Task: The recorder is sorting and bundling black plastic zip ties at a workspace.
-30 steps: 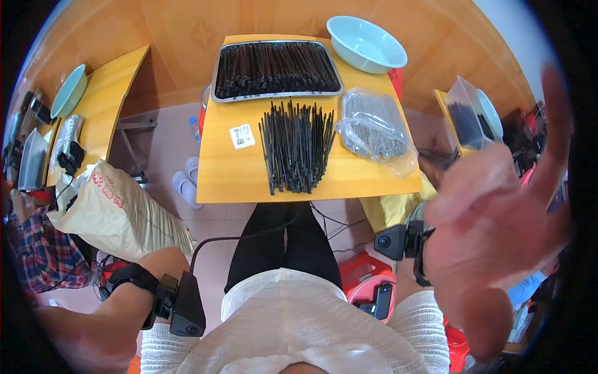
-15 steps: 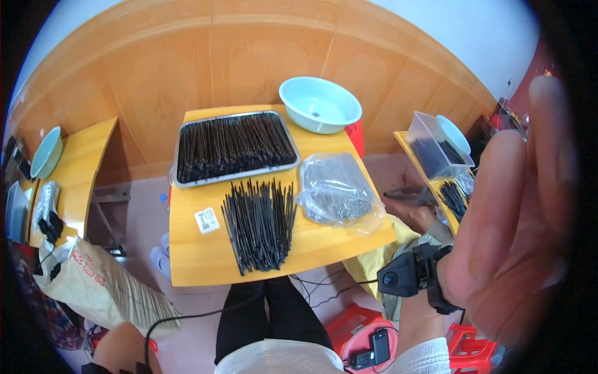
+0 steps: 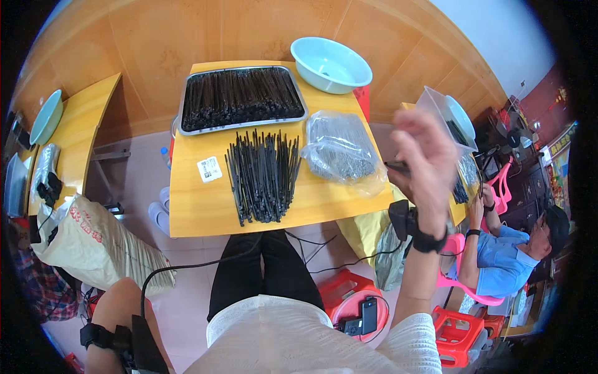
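My right hand (image 3: pixel 430 165) is raised off the table's right edge, fingers loosely curled and apart, with nothing visible in it. A black strap with a small camera (image 3: pixel 402 219) sits around that wrist. Of my left arm (image 3: pixel 121 302), only a bare part with a black strap shows at the lower left; the hand is out of sight. On the yellow table (image 3: pixel 193 215) lies a loose pile of thin black rods (image 3: pixel 265 177). Behind it, a metal tray (image 3: pixel 243 127) holds many more dark rods. Right of the pile rests a clear plastic bag (image 3: pixel 342 149) of thin greyish pieces.
A light-blue basin (image 3: pixel 330 65) stands at the table's back right, and a white label (image 3: pixel 209 169) lies left of the pile. A person in a blue shirt (image 3: pixel 504 262) sits at the right. A woven sack (image 3: pixel 103 246) and red stools (image 3: pixel 458 336) stand on the floor.
My right hand has moved away from close in front of the camera, leftward toward the table's right side. The view has shifted, and the seated person now shows at the right.
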Available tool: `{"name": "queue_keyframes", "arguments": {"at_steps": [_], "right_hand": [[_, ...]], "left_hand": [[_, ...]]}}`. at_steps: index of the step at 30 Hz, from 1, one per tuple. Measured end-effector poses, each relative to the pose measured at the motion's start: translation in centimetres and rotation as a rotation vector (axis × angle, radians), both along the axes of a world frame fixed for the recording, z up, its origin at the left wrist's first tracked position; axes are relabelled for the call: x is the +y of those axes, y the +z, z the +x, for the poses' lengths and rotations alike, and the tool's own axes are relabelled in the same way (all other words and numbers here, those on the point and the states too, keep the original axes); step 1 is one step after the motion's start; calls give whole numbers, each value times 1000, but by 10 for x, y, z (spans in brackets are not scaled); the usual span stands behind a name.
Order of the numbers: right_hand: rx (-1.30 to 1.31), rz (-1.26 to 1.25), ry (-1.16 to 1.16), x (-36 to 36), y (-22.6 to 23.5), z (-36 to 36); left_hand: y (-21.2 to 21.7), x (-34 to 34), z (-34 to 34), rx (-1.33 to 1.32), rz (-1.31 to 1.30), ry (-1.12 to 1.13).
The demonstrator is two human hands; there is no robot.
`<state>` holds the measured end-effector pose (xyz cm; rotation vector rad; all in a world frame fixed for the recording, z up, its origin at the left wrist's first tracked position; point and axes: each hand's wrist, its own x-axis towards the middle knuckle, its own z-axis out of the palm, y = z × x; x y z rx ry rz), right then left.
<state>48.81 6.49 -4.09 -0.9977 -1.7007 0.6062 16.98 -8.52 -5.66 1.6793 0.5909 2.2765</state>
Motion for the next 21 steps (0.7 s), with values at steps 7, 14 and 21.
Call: {"name": "queue_keyframes", "arguments": {"at_steps": [7, 14, 21], "right_hand": [[-564, -230, -122, 58, -160, 59], [-731, -323, -408, 82, -187, 30], [-867, -368, -450, 90, -185, 20]], "left_hand": [[-5, -17, 1, -10, -133, 165], [-51, 11, 8, 180, -610, 158], [-204, 69, 23, 234, -1120, 30]]}}
